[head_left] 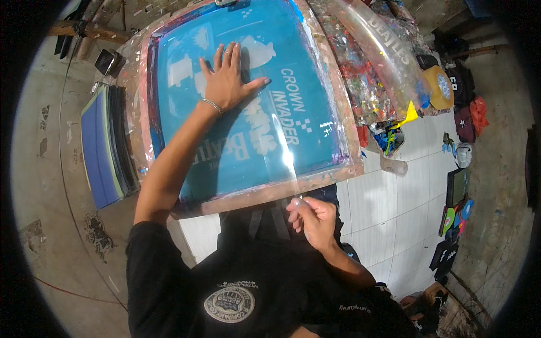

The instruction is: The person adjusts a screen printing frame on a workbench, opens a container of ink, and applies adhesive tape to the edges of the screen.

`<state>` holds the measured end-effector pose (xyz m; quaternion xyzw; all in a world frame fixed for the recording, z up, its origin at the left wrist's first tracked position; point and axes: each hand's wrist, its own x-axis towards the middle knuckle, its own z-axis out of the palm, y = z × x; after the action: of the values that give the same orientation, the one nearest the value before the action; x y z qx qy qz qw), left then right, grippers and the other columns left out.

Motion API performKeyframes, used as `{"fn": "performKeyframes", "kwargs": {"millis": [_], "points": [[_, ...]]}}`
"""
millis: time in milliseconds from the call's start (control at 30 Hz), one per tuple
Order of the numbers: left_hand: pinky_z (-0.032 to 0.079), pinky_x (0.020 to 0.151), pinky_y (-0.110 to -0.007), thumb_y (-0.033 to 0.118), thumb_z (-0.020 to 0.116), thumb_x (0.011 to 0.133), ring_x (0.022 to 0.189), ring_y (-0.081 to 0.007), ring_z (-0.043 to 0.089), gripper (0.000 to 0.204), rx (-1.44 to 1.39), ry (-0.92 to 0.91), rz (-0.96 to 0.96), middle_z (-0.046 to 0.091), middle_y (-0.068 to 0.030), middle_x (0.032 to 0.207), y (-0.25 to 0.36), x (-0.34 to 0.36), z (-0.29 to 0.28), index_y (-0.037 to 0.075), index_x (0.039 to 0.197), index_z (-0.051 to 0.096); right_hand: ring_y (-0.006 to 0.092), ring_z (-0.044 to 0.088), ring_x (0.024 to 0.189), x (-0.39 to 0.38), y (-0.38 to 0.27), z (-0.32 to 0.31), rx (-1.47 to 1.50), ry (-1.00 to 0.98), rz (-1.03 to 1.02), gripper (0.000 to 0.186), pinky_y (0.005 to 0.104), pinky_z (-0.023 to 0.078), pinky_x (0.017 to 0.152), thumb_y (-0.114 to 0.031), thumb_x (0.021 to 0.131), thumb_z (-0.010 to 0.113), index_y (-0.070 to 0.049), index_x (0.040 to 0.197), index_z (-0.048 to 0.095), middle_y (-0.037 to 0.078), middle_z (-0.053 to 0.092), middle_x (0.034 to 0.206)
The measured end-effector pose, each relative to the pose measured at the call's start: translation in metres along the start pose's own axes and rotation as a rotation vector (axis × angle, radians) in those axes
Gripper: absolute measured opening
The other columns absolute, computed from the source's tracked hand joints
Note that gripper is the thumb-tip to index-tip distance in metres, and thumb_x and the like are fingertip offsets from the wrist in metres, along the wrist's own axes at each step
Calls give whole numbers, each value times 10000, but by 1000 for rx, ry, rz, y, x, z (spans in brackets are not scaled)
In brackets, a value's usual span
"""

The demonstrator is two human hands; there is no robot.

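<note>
A screen-printing frame of paint-stained wood lies in front of me, its blue mesh carrying pale lettering and shapes. My left hand is pressed flat on the mesh, fingers spread and thumb out to the right. A shiny strip of clear tape runs down the mesh and over the frame's near edge. Its lower end is pinched in my right hand, which is closed just off that edge, in front of my body. Where the strip's upper end stops is hard to make out under the glare.
Left of the frame stands a stack of flat sheets with a blue one outermost. To the right are a paint-splattered surface, a curved clear plastic sheet and a container of colourful scraps. Clothes and bags line the tiled floor farther right.
</note>
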<state>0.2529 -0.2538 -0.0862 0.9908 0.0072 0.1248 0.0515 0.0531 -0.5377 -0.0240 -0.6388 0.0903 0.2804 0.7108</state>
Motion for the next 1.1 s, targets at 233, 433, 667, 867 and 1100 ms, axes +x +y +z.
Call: {"fn": "performKeyframes", "kwargs": {"millis": [233, 433, 667, 867, 1100], "points": [[38, 1094, -687, 783, 549, 742, 1447, -350, 157, 1112, 9, -1, -6, 250, -148, 1545, 2, -8, 1, 26, 1490, 224, 51, 548, 495, 1, 4, -2, 5, -7, -32, 273, 198, 426, 429, -175, 952, 597, 40, 804, 676, 43, 616, 603], [45, 1092, -689, 778, 551, 745, 1451, -350, 141, 1110, 14, -17, 5, 245, -154, 1546, 7, -14, -2, 23, 1489, 223, 50, 549, 493, 1, 3, -2, -3, -2, 4, 277, 199, 428, 425, -184, 950, 603, 42, 808, 675, 42, 614, 603], [64, 1095, -686, 756, 557, 756, 1449, -356, 146, 1094, -32, -6, 11, 243, -158, 1546, 8, -17, -4, 13, 1486, 223, 54, 549, 488, 2, 3, -2, -8, -1, -14, 271, 199, 425, 424, -172, 946, 603, 45, 800, 673, 43, 611, 599], [80, 1105, -667, 754, 561, 750, 1448, -368, 144, 1112, -102, -16, 18, 236, -177, 1546, -4, -12, -6, -5, 1485, 215, 53, 548, 487, 2, 4, -3, 4, 2, -28, 256, 200, 422, 423, -152, 947, 600, 49, 807, 673, 43, 612, 599], [81, 1088, -692, 763, 574, 726, 1447, -372, 142, 1154, -54, -53, 13, 234, -185, 1545, 1, -17, -6, -21, 1485, 199, 69, 532, 468, 1, 2, 0, 19, 7, -21, 276, 197, 414, 427, -179, 943, 611, 37, 783, 675, 53, 610, 599]]}}
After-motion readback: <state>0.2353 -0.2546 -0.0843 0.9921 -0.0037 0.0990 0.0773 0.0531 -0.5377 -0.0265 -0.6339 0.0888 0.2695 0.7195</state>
